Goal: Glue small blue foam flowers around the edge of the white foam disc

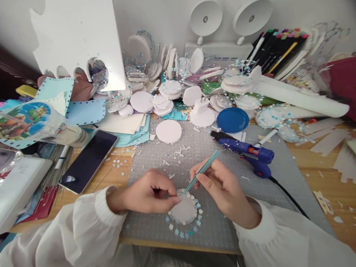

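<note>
One white disc (182,211) lay on the grey mat (219,231), at the lower centre of the frame, and small flowers (190,233) curved around its right and lower sides. At its upper edge was the tip of the green tweezers (202,171); their long axis slanted up to the right, and the right hand (222,189) gripped them. The left hand (150,192) was nearer, finger and thumb bent over the disc's upper-left edge; whether they pinched something, I could not tell.

A plain, pale grey wall (161,16) rises behind the wood-grain worktop (308,170), with a white twin-headed light (201,24) standing before it under soft, even brightness.
</note>
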Tool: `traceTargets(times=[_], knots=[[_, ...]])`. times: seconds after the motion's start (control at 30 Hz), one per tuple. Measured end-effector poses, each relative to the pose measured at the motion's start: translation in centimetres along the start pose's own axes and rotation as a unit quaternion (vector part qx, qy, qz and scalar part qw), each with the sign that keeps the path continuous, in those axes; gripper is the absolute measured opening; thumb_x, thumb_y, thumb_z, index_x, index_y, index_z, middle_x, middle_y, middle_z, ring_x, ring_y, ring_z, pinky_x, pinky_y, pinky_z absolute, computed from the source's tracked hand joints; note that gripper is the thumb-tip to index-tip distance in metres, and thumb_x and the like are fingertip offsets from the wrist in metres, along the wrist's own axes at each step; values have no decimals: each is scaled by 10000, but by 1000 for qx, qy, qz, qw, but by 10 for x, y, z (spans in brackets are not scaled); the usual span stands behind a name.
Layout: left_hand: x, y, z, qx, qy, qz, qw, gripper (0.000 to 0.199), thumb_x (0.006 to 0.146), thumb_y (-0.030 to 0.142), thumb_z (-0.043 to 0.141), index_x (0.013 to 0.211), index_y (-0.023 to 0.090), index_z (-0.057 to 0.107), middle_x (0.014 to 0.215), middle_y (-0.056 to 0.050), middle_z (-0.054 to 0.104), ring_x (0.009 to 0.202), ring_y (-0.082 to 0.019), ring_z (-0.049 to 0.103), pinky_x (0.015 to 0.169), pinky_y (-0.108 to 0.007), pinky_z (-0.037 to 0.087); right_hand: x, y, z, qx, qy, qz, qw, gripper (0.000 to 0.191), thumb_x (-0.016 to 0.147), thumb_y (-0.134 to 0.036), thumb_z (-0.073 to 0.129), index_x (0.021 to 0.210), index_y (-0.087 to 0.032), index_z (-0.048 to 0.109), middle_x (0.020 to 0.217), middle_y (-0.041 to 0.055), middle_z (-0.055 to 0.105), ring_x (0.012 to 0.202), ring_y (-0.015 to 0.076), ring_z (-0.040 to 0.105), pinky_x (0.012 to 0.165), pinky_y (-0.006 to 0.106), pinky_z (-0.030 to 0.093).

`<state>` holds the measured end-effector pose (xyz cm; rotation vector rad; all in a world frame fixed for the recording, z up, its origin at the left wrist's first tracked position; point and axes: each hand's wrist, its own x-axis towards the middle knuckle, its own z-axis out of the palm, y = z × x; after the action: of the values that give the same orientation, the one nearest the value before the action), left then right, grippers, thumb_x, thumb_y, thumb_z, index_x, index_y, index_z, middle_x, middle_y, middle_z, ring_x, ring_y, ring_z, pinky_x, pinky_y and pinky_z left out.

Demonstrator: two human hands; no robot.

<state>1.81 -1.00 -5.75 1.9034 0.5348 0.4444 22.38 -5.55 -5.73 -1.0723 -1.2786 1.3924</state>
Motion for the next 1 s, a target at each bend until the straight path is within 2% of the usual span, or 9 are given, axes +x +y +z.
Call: traceTargets(times=[0.2, 0.5, 0.8, 1.0], knots=[[0, -1, 0, 1, 8, 11, 1000, 283, 839, 221, 582, 572, 126, 587, 420, 27, 416, 437, -71, 361, 430, -194, 305, -1, -1, 0, -14, 7, -1, 1000, 105, 917, -294, 527, 876, -198, 535, 816, 11, 593, 672, 84, 561, 634, 187, 510], [-1, 0, 0, 0, 12, -10, 1000, 275, 832, 208, 588, 573, 117, 591, 447, 22, 428, 457, -72, 371, 442, -189, 310, 1, -2, -1, -12, 19, 17, 1000, 126, 909, -322, 539, 879, -200, 547, 840, 22, 597, 685, 102, 564, 651, 219, 514], [-2, -2, 1, 6, 13, 0, 1000, 289, 847, 217, 573, 576, 119, 591, 443, 20, 434, 455, -74, 377, 439, -183, 310, 3, 0, -1, -15, 5, 52, 999, 188, 879, -379, 573, 858, -193, 552, 796, 18, 597, 675, 114, 569, 639, 235, 513], [-2, -1, 1, 6, 5, -13, 1000, 318, 864, 236, 553, 570, 120, 584, 462, 7, 454, 470, -80, 387, 444, -188, 314, 4, 0, -2, -21, 1, 49, 999, 196, 879, -389, 568, 849, -196, 565, 765, 17, 597, 665, 124, 574, 625, 248, 516]])
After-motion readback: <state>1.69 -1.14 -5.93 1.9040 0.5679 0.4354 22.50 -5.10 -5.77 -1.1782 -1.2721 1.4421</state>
